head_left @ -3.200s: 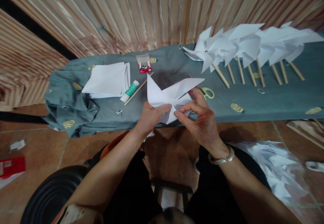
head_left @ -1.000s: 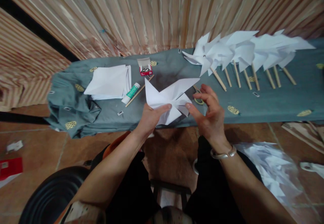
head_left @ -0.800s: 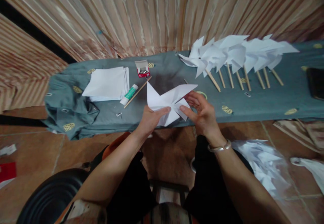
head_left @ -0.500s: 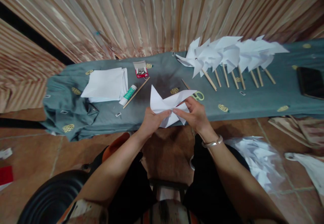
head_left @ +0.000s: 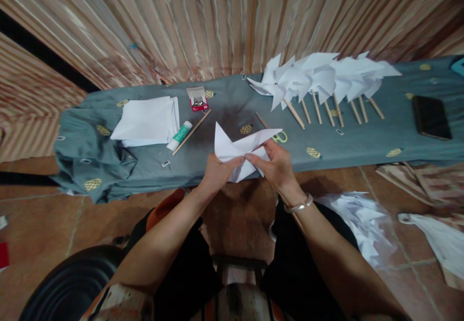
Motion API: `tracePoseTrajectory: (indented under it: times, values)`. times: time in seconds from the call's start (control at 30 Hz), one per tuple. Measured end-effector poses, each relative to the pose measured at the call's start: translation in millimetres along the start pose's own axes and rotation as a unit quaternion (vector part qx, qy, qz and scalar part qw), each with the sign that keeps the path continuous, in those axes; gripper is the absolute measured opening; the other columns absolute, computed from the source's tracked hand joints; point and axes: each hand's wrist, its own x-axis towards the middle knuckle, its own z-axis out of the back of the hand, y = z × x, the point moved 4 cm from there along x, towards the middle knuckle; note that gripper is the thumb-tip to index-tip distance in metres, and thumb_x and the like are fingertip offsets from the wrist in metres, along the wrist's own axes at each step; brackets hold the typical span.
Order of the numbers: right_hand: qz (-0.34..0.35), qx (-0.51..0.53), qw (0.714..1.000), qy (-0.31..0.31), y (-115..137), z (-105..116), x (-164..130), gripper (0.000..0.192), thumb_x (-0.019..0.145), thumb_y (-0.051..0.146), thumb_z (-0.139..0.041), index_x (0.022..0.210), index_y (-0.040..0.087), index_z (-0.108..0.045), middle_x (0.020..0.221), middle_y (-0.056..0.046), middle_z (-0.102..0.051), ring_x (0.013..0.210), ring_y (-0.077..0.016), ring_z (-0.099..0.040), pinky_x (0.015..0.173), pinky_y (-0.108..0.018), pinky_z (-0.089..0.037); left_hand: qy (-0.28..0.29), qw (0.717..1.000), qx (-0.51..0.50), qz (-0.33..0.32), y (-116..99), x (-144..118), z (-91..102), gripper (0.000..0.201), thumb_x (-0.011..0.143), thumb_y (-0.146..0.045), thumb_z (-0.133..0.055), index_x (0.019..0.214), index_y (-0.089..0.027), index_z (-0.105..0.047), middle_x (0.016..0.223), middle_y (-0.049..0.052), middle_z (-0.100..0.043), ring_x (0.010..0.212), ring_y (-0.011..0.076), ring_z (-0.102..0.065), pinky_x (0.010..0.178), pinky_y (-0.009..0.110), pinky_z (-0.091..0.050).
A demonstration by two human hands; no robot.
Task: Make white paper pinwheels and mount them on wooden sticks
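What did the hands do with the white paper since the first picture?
A second ago the right hand had let go and hung open beside the folded paper; it has since come back and pinches the middle again, meeting the left hand, which kept its grip throughout. The paper sits slightly nearer the body. The finished pinwheels, glue stick and paper stack stayed put.

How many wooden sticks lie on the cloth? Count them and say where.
9: seven under the finished pinwheels, far right; one loose stick beside the glue stick; one by the scissors. Paper may hide more.
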Motion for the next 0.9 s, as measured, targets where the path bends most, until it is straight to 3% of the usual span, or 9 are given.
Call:
tracePoseTrajectory:
  times: [0.17,0.4,0.9]
  values:
    - [0.043,-0.092,0.994,-0.042,7.0,3.7,-5.0,0.028,0.072,0.036,-0.073,0.092,0.021,-0.061,0.084,-0.003,-0.074,0.075,-0.0214,-0.068,0.069,-0.034,-0.054,-0.013,1.000,0.006,0.009,0.8,0.2,-2.9,0.048,0.053,-0.035,-0.087,0.091,-0.008,-0.075,0.094,0.012,-0.077,0.084,0.0251,-0.071,0.081,0.036,-0.058]
    - [0.062,-0.135,0.989,-0.023,13.4,8.8,-8.6,0.031,0.072,0.032,-0.074,0.098,0.022,-0.061,0.088,-0.003,-0.075,0.074,-0.0211,-0.069,0.069,-0.035,-0.055,-0.018,1.000,0.003,-0.015,-0.6,1.7,-4.0,0.046,0.051,-0.033,-0.086,0.088,-0.008,-0.075,0.089,0.010,-0.077,0.079,0.0236,-0.070,0.076,0.035,-0.058]
    - [0.009,-0.139,0.990,-0.021,14.9,9.3,-10.4,0.030,0.070,0.030,-0.072,0.096,0.022,-0.061,0.078,-0.002,-0.075,0.070,-0.0226,-0.070,0.069,-0.035,-0.055,-0.013,0.998,0.057,-0.023,-4.1,-0.5,-1.1,0.038,0.053,-0.034,-0.083,0.081,-0.010,-0.076,0.081,0.008,-0.077,0.072,0.0222,-0.070,0.066,0.032,-0.057]
